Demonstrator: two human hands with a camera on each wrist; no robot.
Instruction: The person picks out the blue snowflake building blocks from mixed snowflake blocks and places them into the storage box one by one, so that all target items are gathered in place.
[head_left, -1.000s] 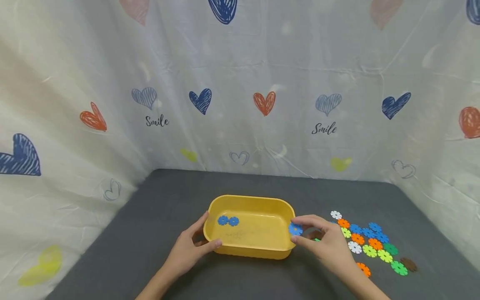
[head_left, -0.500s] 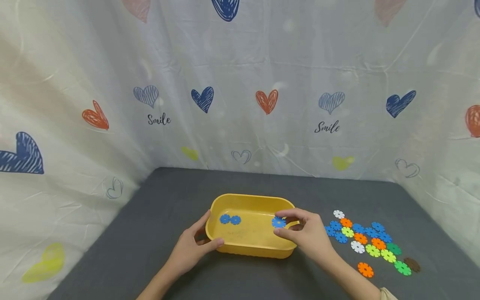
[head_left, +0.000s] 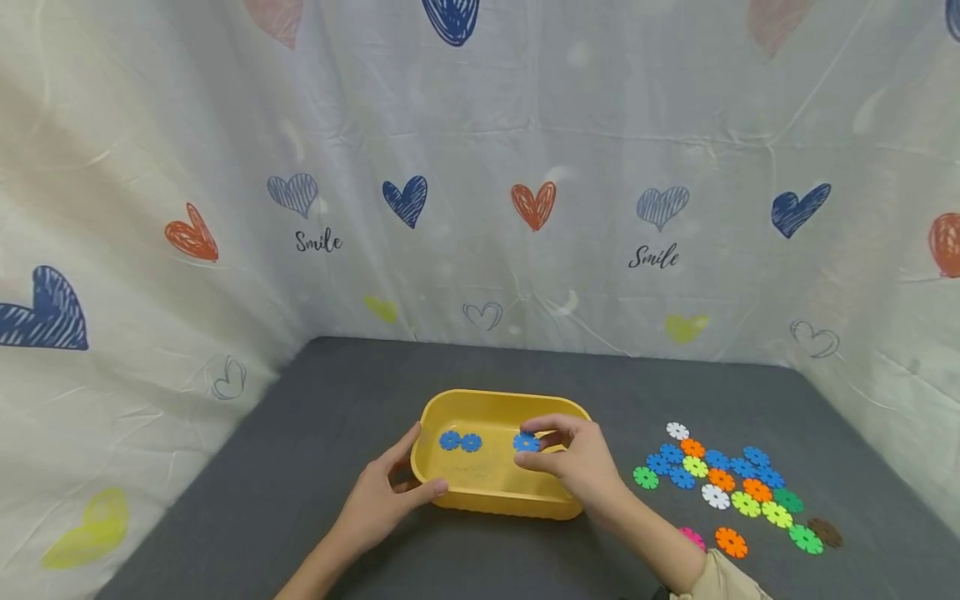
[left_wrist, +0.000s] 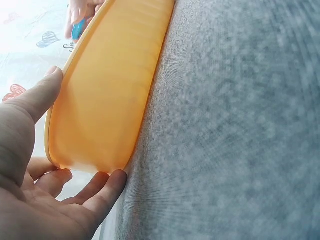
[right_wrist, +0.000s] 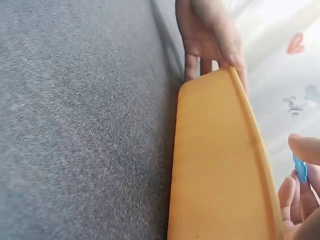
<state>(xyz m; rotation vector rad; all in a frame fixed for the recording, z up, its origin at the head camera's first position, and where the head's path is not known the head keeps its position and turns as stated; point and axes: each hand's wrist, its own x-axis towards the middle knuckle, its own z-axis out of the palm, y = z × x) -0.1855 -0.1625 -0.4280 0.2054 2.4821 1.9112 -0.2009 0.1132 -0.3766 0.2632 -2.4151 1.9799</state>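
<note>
A yellow plastic basin rests on the dark table. My left hand holds its left end; in the left wrist view the thumb lies at the rim while the fingers touch the end wall. Over the basin's right half, my right hand pinches a blue snowflake disc between thumb and fingers. That blue disc appears edge-on in the right wrist view, above the rim. Two joined blue snowflake discs lie in the basin's left half.
To the right, several snowflake discs lie spread on the table, among them a white disc, an orange disc, a green disc and a brown disc. A curtain printed with hearts hangs behind the table.
My right hand has carried the blue snowflake disc leftward, from the basin's right rim to over its inside. The left hand has kept its hold on the basin.
</note>
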